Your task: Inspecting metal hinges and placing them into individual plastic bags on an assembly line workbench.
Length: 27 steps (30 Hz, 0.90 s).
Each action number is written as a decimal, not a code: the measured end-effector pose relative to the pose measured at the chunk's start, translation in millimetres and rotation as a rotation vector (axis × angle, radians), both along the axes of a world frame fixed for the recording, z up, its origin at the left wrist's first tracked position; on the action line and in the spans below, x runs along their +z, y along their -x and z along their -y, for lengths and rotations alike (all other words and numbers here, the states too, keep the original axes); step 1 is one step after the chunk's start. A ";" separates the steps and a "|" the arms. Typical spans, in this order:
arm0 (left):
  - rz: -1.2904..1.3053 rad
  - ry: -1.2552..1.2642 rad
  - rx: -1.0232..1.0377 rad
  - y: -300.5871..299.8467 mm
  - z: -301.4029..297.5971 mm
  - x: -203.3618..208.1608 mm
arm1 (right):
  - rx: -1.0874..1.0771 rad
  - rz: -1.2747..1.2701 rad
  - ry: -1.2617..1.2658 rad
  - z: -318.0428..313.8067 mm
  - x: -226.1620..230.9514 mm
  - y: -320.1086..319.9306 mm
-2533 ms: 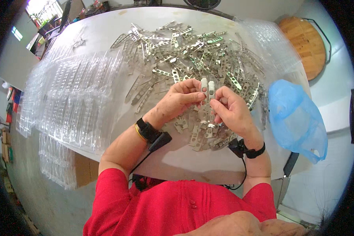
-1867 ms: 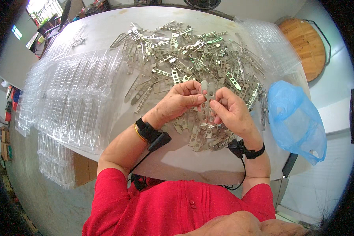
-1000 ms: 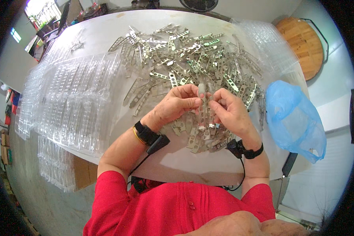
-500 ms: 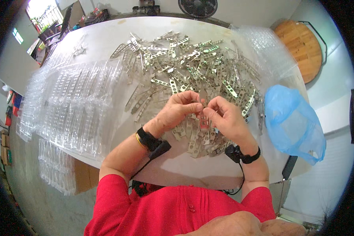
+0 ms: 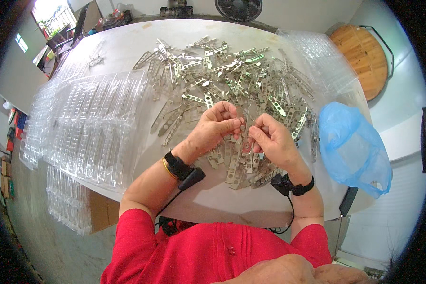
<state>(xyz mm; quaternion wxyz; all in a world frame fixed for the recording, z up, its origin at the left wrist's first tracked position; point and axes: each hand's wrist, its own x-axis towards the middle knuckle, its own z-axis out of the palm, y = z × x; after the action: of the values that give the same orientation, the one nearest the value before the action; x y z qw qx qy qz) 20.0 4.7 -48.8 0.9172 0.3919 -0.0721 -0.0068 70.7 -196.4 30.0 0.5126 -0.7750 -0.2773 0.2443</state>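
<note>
Over the near part of a heap of perforated metal strips [image 5: 232, 83], my two hands are close together. My left hand [image 5: 217, 125] is closed, pinching a thin metal strip [image 5: 243, 127] between thumb and forefinger. From the other side my right hand [image 5: 273, 142] is closed too, thumb against fingers, on a narrow metal strip at its fingertips. Whether both hands grip the same strip is hard to tell against the heap. More loose strips [image 5: 233, 168] lie below my hands.
Clear plastic trays [image 5: 92, 128] are stacked at the left of the white table [image 5: 189, 203]; more stacked trays [image 5: 66, 199] stand lower beside a cardboard box [image 5: 104, 211]. A blue plastic bag [image 5: 352, 146] sits at the right edge, with clear plastic trays [image 5: 319, 59] behind it.
My hands have moved slightly apart, the left one rising a little away from me. A thin strip now shows between their fingertips. The heap looks the same.
</note>
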 end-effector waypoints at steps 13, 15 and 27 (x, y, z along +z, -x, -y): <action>-0.083 -0.103 -0.013 2.2 -6.1 -1.4 | 0.041 -0.073 0.004 -3.6 5.2 4.8; -0.042 -0.094 -0.063 3.2 -4.1 -3.7 | 0.045 -0.079 -0.022 -4.6 6.2 7.2; 0.006 0.040 -0.140 5.8 2.6 5.5 | 0.086 -0.083 -0.135 -2.4 -3.6 3.2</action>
<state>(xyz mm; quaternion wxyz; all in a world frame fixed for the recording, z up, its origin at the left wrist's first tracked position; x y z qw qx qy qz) 14.2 2.2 -43.3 0.9218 0.3676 -0.1022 -0.0684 67.5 -194.0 26.4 0.5636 -0.7154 -0.3047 0.2786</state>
